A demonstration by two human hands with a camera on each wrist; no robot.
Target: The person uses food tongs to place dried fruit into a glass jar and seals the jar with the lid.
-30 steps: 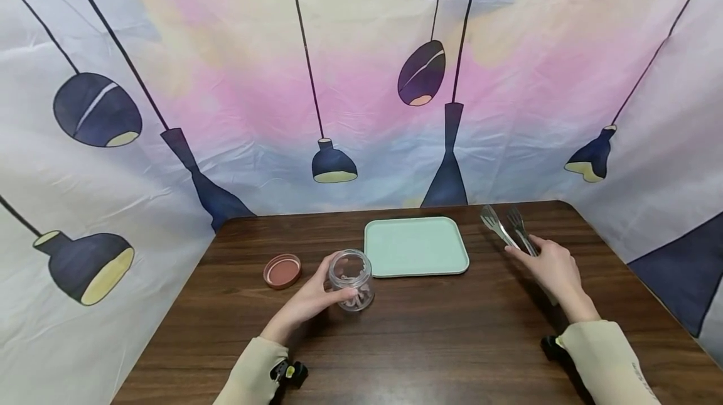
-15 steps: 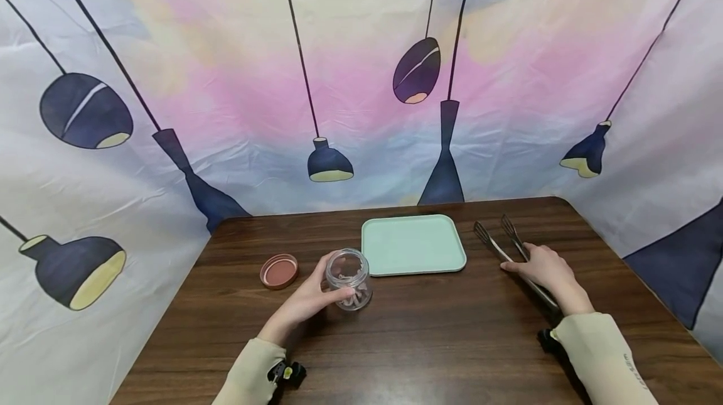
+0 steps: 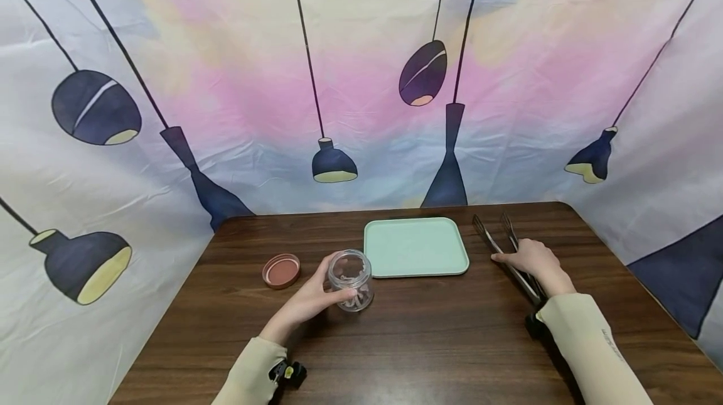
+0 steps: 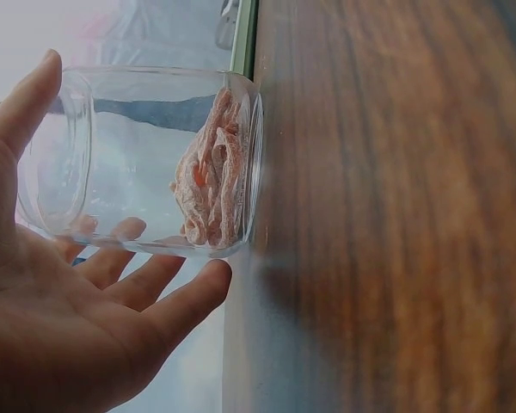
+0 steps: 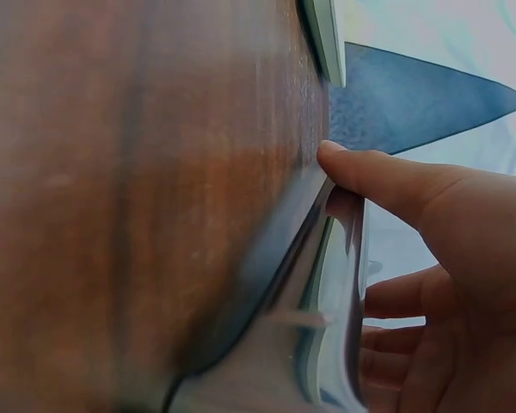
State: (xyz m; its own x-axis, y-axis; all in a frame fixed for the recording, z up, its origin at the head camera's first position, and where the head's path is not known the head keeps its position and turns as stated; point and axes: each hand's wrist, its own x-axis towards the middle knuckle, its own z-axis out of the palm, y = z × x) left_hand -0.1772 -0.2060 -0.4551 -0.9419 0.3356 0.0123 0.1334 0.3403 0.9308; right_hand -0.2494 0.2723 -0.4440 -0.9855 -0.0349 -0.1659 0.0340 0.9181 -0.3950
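My left hand (image 3: 309, 302) holds an open clear glass jar (image 4: 129, 163) between thumb and fingers, near the table's middle. The jar stands upright on the table. Pale pinkish, dusted-looking strips (image 4: 211, 176) lie in its bottom. At the right, my right hand (image 3: 536, 264) grips metal tongs (image 3: 522, 282), with the thumb along one arm and the fingers at the other side. The tongs' two tips are apart and point toward the table's far edge. In the right wrist view, the tongs' shiny arms (image 5: 348, 301) lie close to the tabletop; the fingers are partly hidden behind them.
A mint-green tray (image 3: 416, 247) lies at the back of the brown wooden table (image 3: 429, 342), between the jar and the tongs. Left of the jar is a reddish-brown lid (image 3: 281, 271). A cloth printed with lamps (image 3: 384, 78) hangs behind the table.
My right hand has shifted slightly left with the tongs, whose tips have turned from showing their slotted faces to edge-on. The left hand and the jar have stayed in place.
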